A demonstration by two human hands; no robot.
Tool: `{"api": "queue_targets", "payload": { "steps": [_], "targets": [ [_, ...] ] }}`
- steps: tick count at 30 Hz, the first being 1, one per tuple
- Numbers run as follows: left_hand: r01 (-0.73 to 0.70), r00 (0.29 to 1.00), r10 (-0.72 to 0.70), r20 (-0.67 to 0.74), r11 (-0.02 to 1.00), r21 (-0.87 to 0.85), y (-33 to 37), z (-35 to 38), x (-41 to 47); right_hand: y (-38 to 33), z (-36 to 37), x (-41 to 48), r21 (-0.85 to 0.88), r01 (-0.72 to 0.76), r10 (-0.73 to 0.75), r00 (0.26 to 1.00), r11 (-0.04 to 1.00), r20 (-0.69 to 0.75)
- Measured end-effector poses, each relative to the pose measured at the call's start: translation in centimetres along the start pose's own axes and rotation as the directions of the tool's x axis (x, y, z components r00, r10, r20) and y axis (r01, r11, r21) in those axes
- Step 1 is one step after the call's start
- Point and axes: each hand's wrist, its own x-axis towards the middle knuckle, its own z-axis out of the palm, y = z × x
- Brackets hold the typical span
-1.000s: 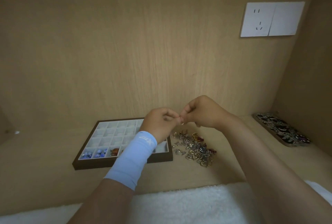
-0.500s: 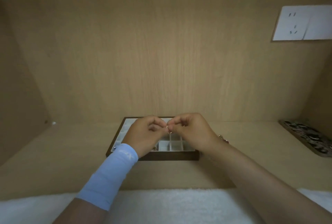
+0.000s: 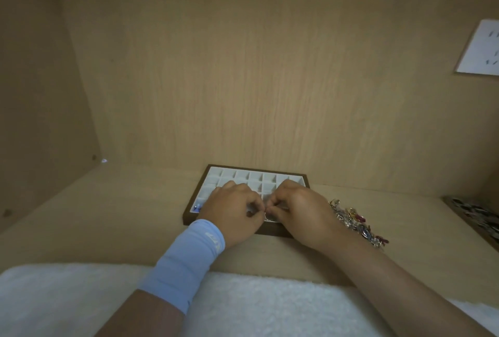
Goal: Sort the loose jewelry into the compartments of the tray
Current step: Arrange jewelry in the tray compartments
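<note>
**Desk:** What's closest on your feed?

**Operator:** I see a white towel (image 3: pixel 243 307) across the bottom edge, with both forearms reaching out over it. The left wrist wears a pale blue wristband (image 3: pixel 186 261).

**Desk:** And the hands?

**Operator:** The left hand (image 3: pixel 232 215) and right hand (image 3: pixel 299 215) are knuckles up with their fingers curled in, and their tips meet in the middle. Between the tips I make out a small silvery piece (image 3: pixel 266 217), pinched from both sides. I can't tell what kind of piece it is; it's too small.

**Desk:** Where is that over the tray?

**Operator:** It's above the near row of the tray (image 3: pixel 256 168), roughly mid-width. The hands hide the compartments under them, so I can't say which one it's over. The tray has a dark brown rim and a pale grid, and it lies flat on the shelf (image 3: pixel 108 223). I see blue bits (image 3: pixel 197 207) in its near left corner compartment.

**Desk:** And the loose jewelry?

**Operator:** It's in a pile (image 3: pixel 353 222) on the shelf just right of the tray, partly behind the right wrist. The pile is mixed silver, gold and red.

**Desk:** Anything further out?

**Operator:** There's a second tray (image 3: pixel 475 215) of dark pieces at the far right edge. The tray's back edge sits against the wooden wall (image 3: pixel 270 80), which has a white socket (image 3: pixel 480 50) up on its right.
</note>
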Motion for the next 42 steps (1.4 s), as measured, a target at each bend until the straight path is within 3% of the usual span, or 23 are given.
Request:
{"api": "queue_targets", "payload": {
  "steps": [5, 13, 19, 28, 35, 42],
  "targets": [
    [-0.01, 1.0, 0.01, 0.021, 1.0, -0.016, -0.3, 0.1, -0.1, 0.0, -0.3, 0.3, -0.085, 0.016, -0.01, 0.997, 0.996, 0.073],
    [-0.084, 0.995, 0.078, 0.07, 0.993, 0.087, -0.4, 0.7, 0.0, 0.4, -1.1, -0.1, -0.078, 0.009, 0.004, 0.985, 0.997, 0.17],
    [-0.14, 0.989, 0.129, 0.073, 0.975, 0.172, 0.0, 0.6, -0.1, 0.4, -1.2, -0.2, -0.065, 0.027, -0.015, 0.985, 0.997, 0.172],
    [-0.146, 0.988, 0.137, 0.066, 0.978, 0.151, -0.1, 0.4, -0.2, 0.2, -1.1, -0.3, -0.048, 0.049, -0.04, 0.984, 0.998, 0.173],
    [-0.091, 0.996, 0.091, 0.003, 0.996, -0.006, 1.4, 0.0, 0.9, 3.9, -6.5, 0.5, 0.117, -0.14, 0.137, 0.99, 0.983, 0.035],
    [-0.042, 0.999, 0.047, 0.026, 0.985, -0.166, 7.0, 1.8, 5.6, 11.9, -9.3, -0.5, 0.11, -0.352, 0.333, 0.929, 0.93, 0.163]
  ]
}}
